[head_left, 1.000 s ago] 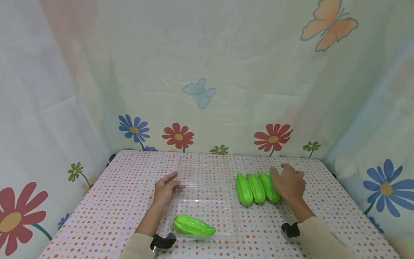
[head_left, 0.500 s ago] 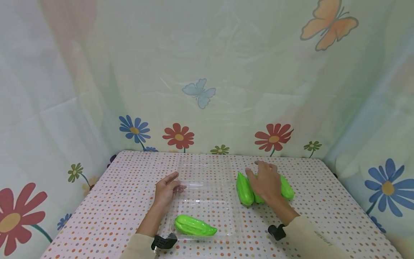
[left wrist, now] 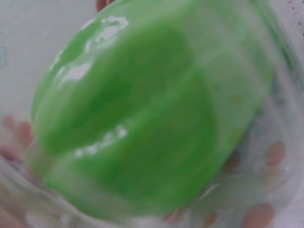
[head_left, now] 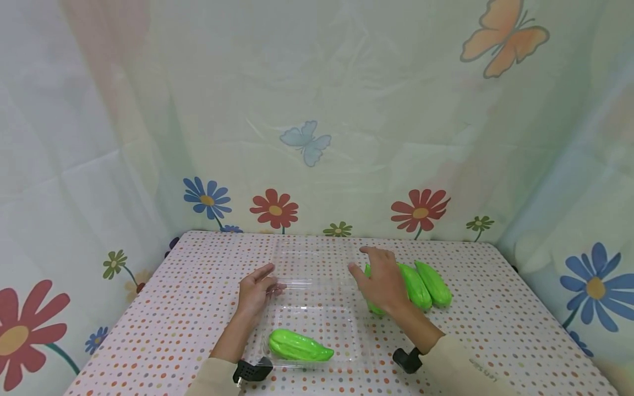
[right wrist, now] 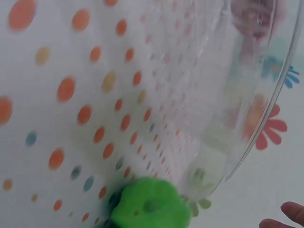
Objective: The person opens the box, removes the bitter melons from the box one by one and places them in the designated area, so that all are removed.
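Observation:
An open clear plastic clamshell box [head_left: 297,284] lies flat with its lid folded back away from me. In the tray part sits a glossy green ridged vegetable with a pointed end [head_left: 299,345], which fills the left wrist view. My left hand [head_left: 253,291] holds the box's left edge near the hinge between thumb and fingers. To the right of the box, my right hand [head_left: 383,283] reaches over the leftmost of three similar green vegetables [head_left: 373,309], partly hiding it; thumb and fingers are spread. The right wrist view shows fingertips [right wrist: 292,213] apart from a green vegetable [right wrist: 152,206].
Two green vegetables, one in the middle [head_left: 417,287] and one at the right [head_left: 433,284], lie side by side beyond my right hand. A dotted cloth [head_left: 198,297] covers the table. Printed curtains [head_left: 223,137] hang behind and at both sides.
My right hand has moved left across the row, from the rightmost green vegetable to the leftmost one, uncovering the others. The left hand and the box stay in place.

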Motion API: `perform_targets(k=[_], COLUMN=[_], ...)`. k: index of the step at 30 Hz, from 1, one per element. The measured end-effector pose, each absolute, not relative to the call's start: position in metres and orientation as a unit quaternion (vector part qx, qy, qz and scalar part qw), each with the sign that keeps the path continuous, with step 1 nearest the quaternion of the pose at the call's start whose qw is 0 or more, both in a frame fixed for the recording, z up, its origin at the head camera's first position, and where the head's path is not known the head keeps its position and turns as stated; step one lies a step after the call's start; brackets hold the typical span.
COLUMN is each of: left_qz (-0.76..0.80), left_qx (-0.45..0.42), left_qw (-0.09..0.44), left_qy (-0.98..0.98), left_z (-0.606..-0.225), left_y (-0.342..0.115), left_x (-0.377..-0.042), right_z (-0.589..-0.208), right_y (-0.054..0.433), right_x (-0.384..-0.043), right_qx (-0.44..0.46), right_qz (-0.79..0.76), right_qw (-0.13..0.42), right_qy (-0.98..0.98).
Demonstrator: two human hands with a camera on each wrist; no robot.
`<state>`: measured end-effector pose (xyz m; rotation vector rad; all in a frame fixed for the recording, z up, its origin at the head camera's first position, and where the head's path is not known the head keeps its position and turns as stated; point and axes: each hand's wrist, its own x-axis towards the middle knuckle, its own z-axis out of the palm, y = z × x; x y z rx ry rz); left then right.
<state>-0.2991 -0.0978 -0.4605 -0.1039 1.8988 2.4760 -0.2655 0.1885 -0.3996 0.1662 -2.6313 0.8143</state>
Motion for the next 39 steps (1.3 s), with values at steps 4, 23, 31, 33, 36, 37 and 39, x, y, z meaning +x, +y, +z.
perform_targets(k=[4, 23, 31, 33, 36, 37, 39], left_qz=[0.792, 0.794, 0.793, 0.792, 0.793, 0.793, 0.793], left_qx=[-0.035, -0.032, -0.032, -0.032, -0.030, -0.029, -0.028], left_qw=[0.010, 0.010, 0.016, 0.017, 0.016, 0.015, 0.012], left_qy=[0.609, 0.607, 0.608, 0.609, 0.609, 0.609, 0.609], left_z=[-0.460, -0.458, -0.457, -0.457, -0.458, -0.459, -0.459], left_y=[-0.097, -0.098, -0.098, -0.098, -0.098, -0.098, -0.098], left_x=[-0.299, -0.298, -0.298, -0.298, -0.298, -0.298, -0.298], right_z=[-0.397, -0.404, -0.405, -0.406, -0.407, -0.408, -0.410], right_y=[0.175, 0.136, 0.124, 0.121, 0.116, 0.114, 0.109], right_x=[-0.259, -0.238, -0.236, -0.235, -0.233, -0.232, -0.229], right_qx=[0.085, 0.208, 0.253, 0.261, 0.273, 0.278, 0.289], right_qz=[0.308, 0.337, 0.316, 0.307, 0.298, 0.294, 0.284], right_qw=[0.188, 0.050, -0.006, -0.011, -0.029, -0.035, -0.046], right_qy=[-0.929, -0.917, -0.915, -0.915, -0.914, -0.914, -0.913])
